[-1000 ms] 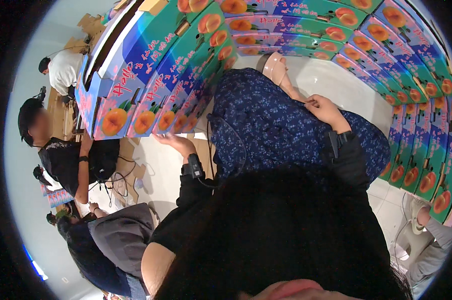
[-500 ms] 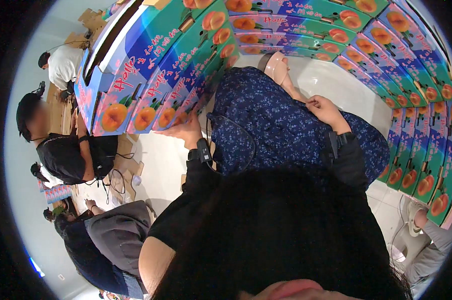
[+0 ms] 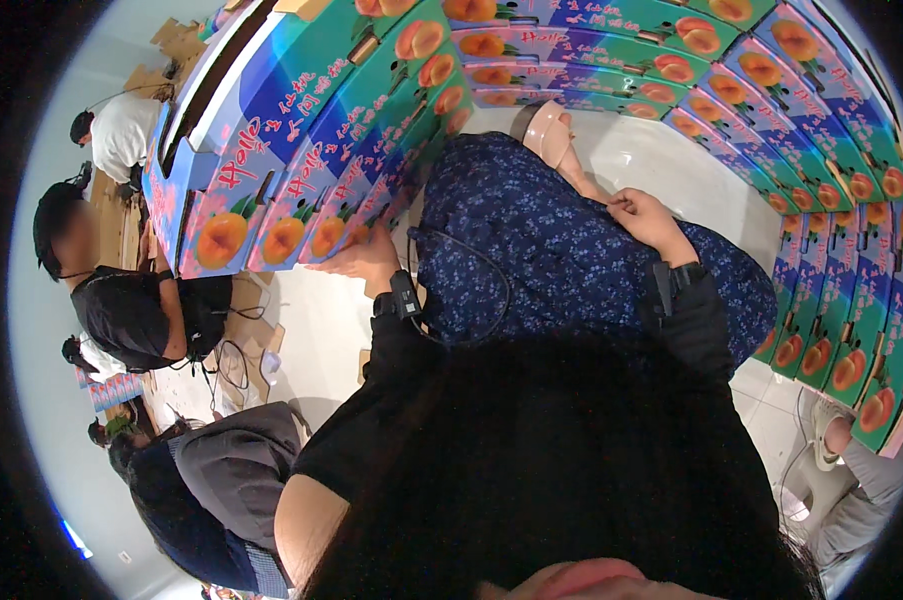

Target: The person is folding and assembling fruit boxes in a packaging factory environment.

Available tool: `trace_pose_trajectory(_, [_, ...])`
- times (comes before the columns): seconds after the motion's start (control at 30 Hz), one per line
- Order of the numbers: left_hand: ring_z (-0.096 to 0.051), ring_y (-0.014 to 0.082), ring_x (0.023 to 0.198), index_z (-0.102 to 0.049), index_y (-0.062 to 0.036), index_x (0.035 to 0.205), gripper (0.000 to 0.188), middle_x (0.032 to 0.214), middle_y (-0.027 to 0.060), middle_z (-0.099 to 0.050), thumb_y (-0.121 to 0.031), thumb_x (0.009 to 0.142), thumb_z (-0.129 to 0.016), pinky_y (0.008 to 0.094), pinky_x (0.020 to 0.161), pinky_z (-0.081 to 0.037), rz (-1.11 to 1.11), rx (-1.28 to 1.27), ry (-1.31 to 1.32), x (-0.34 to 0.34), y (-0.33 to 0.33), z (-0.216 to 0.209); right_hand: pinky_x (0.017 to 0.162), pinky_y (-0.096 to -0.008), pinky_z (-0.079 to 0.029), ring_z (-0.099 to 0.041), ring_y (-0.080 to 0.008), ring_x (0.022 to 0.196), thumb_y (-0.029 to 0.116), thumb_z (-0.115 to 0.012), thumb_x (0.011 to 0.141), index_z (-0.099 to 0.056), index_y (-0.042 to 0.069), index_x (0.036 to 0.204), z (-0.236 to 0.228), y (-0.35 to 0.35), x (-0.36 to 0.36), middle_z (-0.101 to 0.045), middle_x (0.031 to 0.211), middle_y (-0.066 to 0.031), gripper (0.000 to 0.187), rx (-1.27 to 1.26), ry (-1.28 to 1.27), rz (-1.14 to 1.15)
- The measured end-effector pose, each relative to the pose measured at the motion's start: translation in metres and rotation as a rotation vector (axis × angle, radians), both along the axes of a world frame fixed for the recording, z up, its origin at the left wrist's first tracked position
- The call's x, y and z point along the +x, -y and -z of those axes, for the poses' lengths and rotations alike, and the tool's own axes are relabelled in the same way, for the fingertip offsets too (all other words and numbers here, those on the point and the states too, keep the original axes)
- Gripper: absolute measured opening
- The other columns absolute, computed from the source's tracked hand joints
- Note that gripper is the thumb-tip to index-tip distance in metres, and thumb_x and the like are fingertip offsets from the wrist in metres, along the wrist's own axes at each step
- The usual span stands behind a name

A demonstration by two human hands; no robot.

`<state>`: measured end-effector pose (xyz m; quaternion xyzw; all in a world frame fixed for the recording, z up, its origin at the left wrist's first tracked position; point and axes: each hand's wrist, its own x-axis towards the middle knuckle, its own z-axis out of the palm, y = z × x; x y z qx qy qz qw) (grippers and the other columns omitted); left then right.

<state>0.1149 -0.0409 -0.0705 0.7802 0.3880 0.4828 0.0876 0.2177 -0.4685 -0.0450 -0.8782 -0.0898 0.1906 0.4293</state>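
Observation:
At the left stands a tall stack of printed cardboard fruit boxes point(image 3: 301, 165), blue, green and pink with peach pictures. My left hand point(image 3: 369, 262) is against the lower edge of this stack; its fingers stretch leftward along the boxes and are partly covered by them. My right hand point(image 3: 649, 220) lies over the far edge of a dark blue floral skirt point(image 3: 551, 240) on my lap. Its fingers are curled together, and whether they pinch anything cannot be made out. Both wrists carry small black devices.
More stacked fruit boxes point(image 3: 591, 50) wall in the far side, and others point(image 3: 841, 300) stand at the right. A sandalled foot point(image 3: 546, 135) rests on the pale floor point(image 3: 651, 150). Several people work at the left, among cardboard and cables point(image 3: 233, 360). Another person's shoe point(image 3: 824, 435) shows at lower right.
The left stack appears shifted slightly leftward and down in the picture, with my left hand still against it. My right hand has barely moved.

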Motion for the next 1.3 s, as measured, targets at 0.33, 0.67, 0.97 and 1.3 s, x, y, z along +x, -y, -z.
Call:
trace_pose_trajectory(0.33, [-0.014,0.0514,0.132,0.019,0.0134,0.135,0.152,0.141,0.0384,-0.008,-0.035,0.043,-0.092,0.0569,0.110,-0.014,-0.011,0.022,-0.038,0.003,-0.003,-0.006,0.072,-0.0308,-0.050,-0.065,-0.0213,0.078,0.019,-0.066,0.082,-0.064,-0.001,0.097,-0.005,-0.003,-0.002,-0.067,0.086,-0.0131,0.025,-0.003,0.012,-0.012])
trace_pose_trajectory(0.67, [-0.020,0.0544,0.128,0.020,0.0153,0.133,0.147,0.139,0.0393,-0.010,-0.034,0.048,-0.089,0.0590,0.104,-0.021,-0.094,-0.060,-0.064,0.009,-0.006,0.011,0.071,-0.0302,-0.049,-0.063,-0.0192,0.076,0.019,-0.065,0.083,-0.064,-0.001,0.097,0.004,0.001,0.000,-0.067,0.085,-0.0119,0.025,0.015,0.031,-0.016])
trace_pose_trajectory(0.97, [-0.029,0.0507,0.123,0.017,0.0147,0.135,0.150,0.136,0.0378,-0.019,-0.035,0.043,-0.091,0.0555,0.102,-0.027,-0.100,-0.021,-0.045,0.007,-0.004,0.008,0.074,-0.0307,-0.049,-0.064,-0.0209,0.079,0.019,-0.065,0.083,-0.064,-0.001,0.098,-0.003,-0.002,0.000,-0.067,0.087,-0.0127,0.025,-0.016,-0.009,-0.012])
trace_pose_trajectory(1.3, [-0.034,0.0396,0.127,0.001,0.0103,0.140,0.126,0.140,0.0294,-0.023,-0.042,0.063,-0.084,0.0504,0.105,-0.028,0.378,-0.270,0.164,-0.020,0.001,-0.021,0.073,-0.0308,-0.050,-0.065,-0.0215,0.079,0.018,-0.065,0.082,-0.064,-0.001,0.096,-0.006,-0.003,0.000,-0.067,0.086,-0.0135,0.024,-0.040,-0.004,-0.015])
